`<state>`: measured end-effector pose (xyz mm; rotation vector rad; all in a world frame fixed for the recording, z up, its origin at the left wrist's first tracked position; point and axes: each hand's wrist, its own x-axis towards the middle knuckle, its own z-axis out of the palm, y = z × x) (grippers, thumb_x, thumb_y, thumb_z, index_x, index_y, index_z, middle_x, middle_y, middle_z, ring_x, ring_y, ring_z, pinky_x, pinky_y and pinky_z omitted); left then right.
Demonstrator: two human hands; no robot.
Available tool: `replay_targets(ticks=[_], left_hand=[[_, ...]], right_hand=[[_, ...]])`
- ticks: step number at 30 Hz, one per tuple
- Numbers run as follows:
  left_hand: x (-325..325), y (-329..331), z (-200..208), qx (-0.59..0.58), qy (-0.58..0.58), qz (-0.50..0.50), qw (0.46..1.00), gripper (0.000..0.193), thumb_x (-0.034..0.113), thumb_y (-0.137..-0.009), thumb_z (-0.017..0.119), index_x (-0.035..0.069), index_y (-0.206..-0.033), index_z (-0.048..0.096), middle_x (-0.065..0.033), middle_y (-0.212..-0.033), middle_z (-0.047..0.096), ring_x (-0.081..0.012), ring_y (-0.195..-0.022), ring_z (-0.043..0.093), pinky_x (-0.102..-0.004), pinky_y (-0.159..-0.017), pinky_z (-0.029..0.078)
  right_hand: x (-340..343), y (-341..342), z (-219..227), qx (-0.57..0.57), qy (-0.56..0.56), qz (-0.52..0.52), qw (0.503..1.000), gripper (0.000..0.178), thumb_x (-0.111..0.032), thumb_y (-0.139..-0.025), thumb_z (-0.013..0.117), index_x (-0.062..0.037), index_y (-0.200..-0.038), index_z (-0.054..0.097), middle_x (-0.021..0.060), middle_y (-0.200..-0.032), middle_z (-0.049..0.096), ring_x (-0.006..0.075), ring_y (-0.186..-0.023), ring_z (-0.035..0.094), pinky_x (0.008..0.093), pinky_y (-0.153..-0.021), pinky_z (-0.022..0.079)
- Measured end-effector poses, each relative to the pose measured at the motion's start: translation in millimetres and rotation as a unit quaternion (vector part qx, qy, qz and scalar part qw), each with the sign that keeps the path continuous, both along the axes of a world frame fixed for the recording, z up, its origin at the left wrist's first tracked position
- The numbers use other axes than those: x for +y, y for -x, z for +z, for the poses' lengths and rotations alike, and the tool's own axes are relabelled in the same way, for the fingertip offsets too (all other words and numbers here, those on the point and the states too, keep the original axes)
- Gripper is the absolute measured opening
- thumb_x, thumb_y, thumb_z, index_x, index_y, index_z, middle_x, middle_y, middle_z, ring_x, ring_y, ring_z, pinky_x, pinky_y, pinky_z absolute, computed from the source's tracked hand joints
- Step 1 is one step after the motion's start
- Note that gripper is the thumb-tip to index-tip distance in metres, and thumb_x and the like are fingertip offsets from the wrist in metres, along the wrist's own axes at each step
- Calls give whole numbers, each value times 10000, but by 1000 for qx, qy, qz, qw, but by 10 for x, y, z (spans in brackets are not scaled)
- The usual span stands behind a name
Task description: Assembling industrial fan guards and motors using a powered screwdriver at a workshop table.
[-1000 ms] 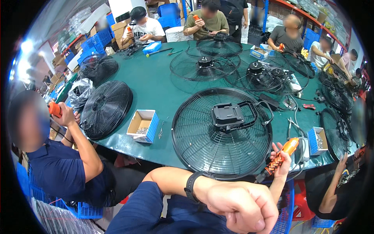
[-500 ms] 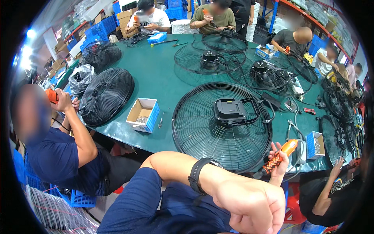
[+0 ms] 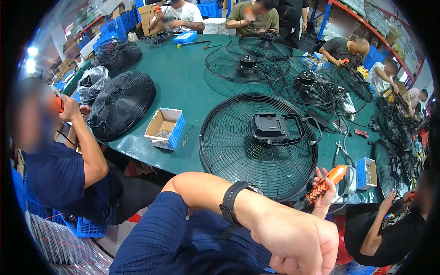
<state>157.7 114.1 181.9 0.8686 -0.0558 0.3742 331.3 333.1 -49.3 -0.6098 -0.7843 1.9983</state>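
the right hand (image 3: 325, 197) grips an orange driver (image 3: 335, 174); the left hand (image 3: 295, 238) curls into a fist, contents hidden. on the bench (image 3: 181, 87), the fan guard (image 3: 276, 166) already bears a black housing (image 3: 269, 128), fastening unclear.

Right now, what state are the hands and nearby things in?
Orange driver: held, slanting; running or not, unclear
Right hand: closed around that driver
Left hand: curled into a fist
Near fan cage: lying on green table
Left blue box: open, partly filled
Right blue box: open, contents showing
Wristwatch: strapped on
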Motion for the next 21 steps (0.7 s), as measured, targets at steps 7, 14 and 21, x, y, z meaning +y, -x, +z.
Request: replay_targets(ticks=[7, 14, 21], left_hand=[[-29, 61, 155, 54, -71, 26, 996, 168, 154, -837, 569, 4, -779, 614, 64, -576, 423, -21, -463, 350, -202, -416, 239], [-31, 31, 163, 102, -64, 29, 992, 177, 172, -840, 563, 9, -783, 606, 58, -597, 415, -29, -484, 353, -207, -431, 257], [16, 38, 137, 69, -45, 20, 996, 159, 118, -837, 561, -16, -764, 604, 69, -551, 374, -22, -452, 315, -202, -412, 222]], right_hand=[[-6, -4, 0, -9, -2, -4, 1000, 530, -130, -788, 513, 62, -1264, 381, 261, -1198, 525, 238, -734, 621, 316, -638, 533], [-2, 0, -4, -8, -7, -8, 1000, 539, -145, -784, 513, 61, -1265, 382, 260, -1211, 518, 230, -737, 627, 314, -637, 538], [-26, 30, 29, -6, -5, 4, 1000, 519, -136, -802, 510, 56, -1267, 385, 255, -1202, 527, 228, -747, 620, 312, -661, 527]])
